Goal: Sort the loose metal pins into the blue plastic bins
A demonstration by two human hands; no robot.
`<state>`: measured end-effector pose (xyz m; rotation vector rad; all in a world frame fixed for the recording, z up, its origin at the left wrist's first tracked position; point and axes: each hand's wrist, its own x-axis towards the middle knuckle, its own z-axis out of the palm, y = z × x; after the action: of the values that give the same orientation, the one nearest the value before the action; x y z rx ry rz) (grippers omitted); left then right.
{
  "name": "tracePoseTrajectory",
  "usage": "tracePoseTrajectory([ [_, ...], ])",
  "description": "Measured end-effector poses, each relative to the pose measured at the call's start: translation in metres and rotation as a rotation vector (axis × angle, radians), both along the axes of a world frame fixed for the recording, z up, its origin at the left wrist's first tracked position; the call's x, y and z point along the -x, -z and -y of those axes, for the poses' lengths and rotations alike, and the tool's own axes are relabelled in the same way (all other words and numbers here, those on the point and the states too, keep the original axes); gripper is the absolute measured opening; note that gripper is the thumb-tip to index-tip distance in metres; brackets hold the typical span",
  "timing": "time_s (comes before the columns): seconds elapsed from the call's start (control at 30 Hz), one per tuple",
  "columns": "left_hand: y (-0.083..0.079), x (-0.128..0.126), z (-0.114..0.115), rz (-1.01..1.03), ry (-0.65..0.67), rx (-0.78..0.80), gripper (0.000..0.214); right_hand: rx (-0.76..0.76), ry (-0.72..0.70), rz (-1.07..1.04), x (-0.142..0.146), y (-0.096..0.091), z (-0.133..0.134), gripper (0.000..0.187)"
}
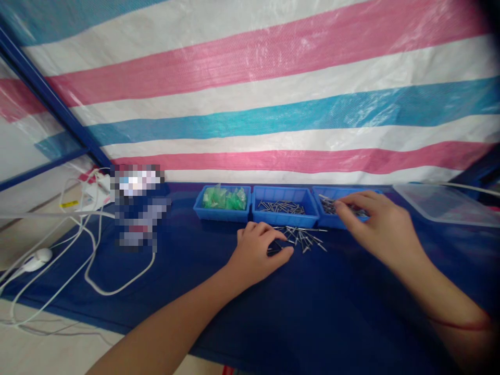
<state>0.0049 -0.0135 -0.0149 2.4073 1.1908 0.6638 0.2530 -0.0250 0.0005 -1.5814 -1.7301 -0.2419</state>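
Note:
My left hand (260, 250) rests on the dark blue tabletop, fingers loosely bent, thumb and forefinger apart. Beside it lies a loose pile of thin metal pins that look like blind rivets (302, 237), some partly behind the hand. Over the right blue bin (326, 221) is my right hand (375, 221), its thumb and forefinger pinched together; whatever is between them is too small to make out. That bin contains small metal pieces (328, 206), partly hidden by the hand. Similar metal pins (281, 207) fill the middle blue bin (287, 217).
The left blue bin (222, 214) holds green plastic packets (224, 199). A translucent plastic lid or tray (445, 204) lies at the right. White cables (94, 260) tangle across the table's left side, near blurred-out items (142, 224). A striped plastic sheet (273, 114) hangs behind.

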Motion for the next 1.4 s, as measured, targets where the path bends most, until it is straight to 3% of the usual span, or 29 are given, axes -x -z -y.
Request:
tracePoseTrajectory([
  [0.13, 0.005, 0.001, 0.001, -0.117, 0.075, -0.028, 0.020, 0.035, 0.228, 0.140, -0.028, 0.015, -0.010, 0.028],
  [0.27, 0.008, 0.002, -0.001, -0.152, 0.096, -0.056, 0.015, -0.014, 0.254, 0.135, -0.025, 0.023, -0.012, 0.030],
  [0.4, 0.006, 0.003, 0.000, -0.176, 0.111, -0.068, 0.016, -0.086, 0.145, 0.122, 0.000, 0.016, -0.006, 0.025],
  [0.5, 0.003, 0.002, 0.001, -0.142, 0.096, -0.070, 0.017, -0.103, -0.070, 0.085, 0.024, 0.009, 0.002, 0.017],
  [0.7, 0.002, 0.000, -0.005, 0.197, 0.036, 0.010, 0.015, 0.091, -0.491, -0.095, 0.064, 0.009, 0.020, 0.015],
  [0.87, 0.007, 0.000, -0.009, 0.516, 0.033, 0.259, 0.017, 0.250, -0.467, -0.267, 0.066, 0.016, 0.018, 0.019],
  [1.07, 0.009, -0.004, -0.008, 0.704, -0.009, 0.449, 0.018, 0.375, -0.442, -0.312, 0.065, 0.018, 0.015, 0.023],
  [1.4, 0.003, -0.005, -0.005, 0.784, 0.051, 0.460, 0.018, 0.448, -0.505, -0.436, 0.071, 0.018, 0.016, 0.025],
])
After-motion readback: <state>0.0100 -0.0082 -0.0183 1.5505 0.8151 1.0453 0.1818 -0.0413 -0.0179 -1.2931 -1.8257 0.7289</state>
